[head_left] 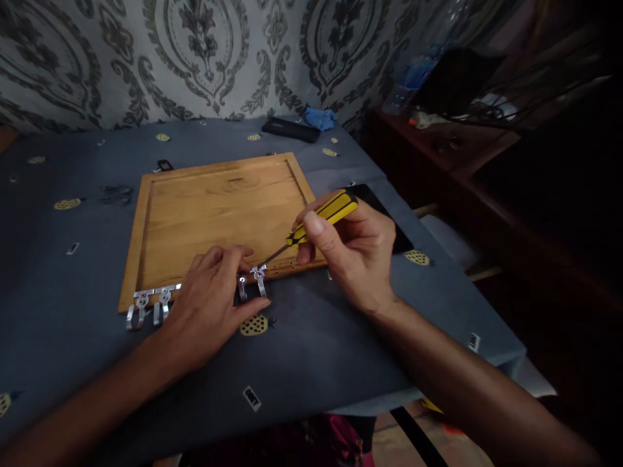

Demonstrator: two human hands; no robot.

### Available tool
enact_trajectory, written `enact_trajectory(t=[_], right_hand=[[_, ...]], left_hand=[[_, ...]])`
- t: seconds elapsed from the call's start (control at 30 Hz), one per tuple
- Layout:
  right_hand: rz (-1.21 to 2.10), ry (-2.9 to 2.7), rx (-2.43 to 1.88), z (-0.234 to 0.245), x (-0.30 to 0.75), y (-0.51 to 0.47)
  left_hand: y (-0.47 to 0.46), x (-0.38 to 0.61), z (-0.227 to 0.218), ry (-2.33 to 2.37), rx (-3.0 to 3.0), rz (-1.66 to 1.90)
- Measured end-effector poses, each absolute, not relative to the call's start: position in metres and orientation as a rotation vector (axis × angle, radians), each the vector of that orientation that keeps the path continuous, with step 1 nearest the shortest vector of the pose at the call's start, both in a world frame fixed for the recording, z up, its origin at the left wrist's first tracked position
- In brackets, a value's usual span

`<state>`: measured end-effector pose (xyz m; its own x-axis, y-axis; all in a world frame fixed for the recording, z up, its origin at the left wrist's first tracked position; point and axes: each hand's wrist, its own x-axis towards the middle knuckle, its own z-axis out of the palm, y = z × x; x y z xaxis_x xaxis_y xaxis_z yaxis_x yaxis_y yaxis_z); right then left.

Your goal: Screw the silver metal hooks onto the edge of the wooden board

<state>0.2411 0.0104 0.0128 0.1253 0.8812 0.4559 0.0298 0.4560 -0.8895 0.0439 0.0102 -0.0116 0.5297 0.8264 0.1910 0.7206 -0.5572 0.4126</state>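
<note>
A wooden board [214,207] lies flat on a table under a blue-grey cloth. Metal hooks line its near edge: two [150,305] at the left and two [253,282] near the middle. My right hand [355,250] grips a yellow-and-black screwdriver [321,220], whose tip rests at the top of the right middle hook. My left hand [214,298] lies over the board's near edge, its fingers pinching that hook and holding it against the wood.
A black phone [389,217] lies under my right hand near the table's right edge. At the back lie a black remote-like object [291,129] and a blue cloth [320,119]. A dark wooden shelf [452,143] with clutter stands to the right.
</note>
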Motion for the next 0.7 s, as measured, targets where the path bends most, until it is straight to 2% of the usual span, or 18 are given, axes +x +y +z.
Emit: enact_trajectory(t=[0.7], right_hand=[[0.771, -1.394, -1.016, 0.0118, 0.2425, 0.0080]], left_hand=[[0.0092, 0.0449, -0.0081, 1.247, 2.514, 0.508]])
